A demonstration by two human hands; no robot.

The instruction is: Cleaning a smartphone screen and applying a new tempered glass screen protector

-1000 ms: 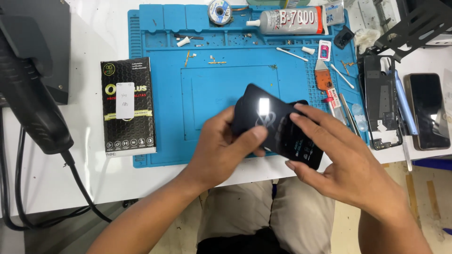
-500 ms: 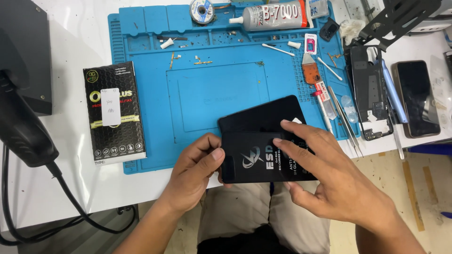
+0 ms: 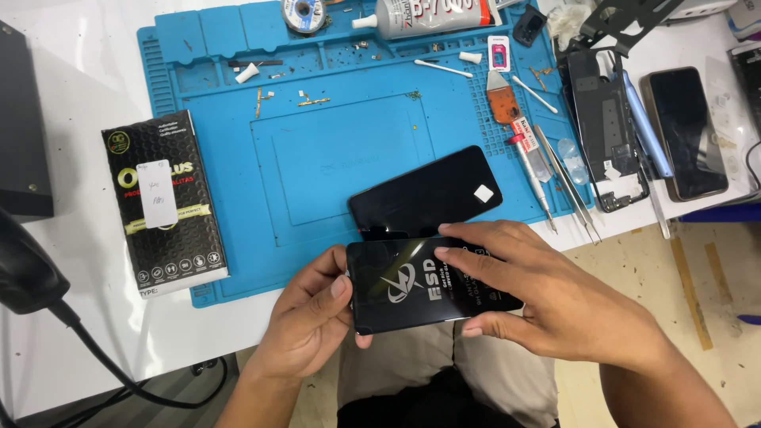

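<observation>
Black pouch (image 3: pixel 420 284) between both hands (image 3: pixel 317 317), above lap.

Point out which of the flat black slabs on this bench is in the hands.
The glossy black pouch at the mat's near edge, pinched between left hand and right hand. The black screen panel lies untouched on the mat.

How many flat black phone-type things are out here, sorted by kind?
Black pouch, held by the left hand and right hand: 1
Black screen panel on the blue mat: 1
Opened phone frame: 1
Dark phone at right: 1
Black box: 1
Total: 5
</observation>
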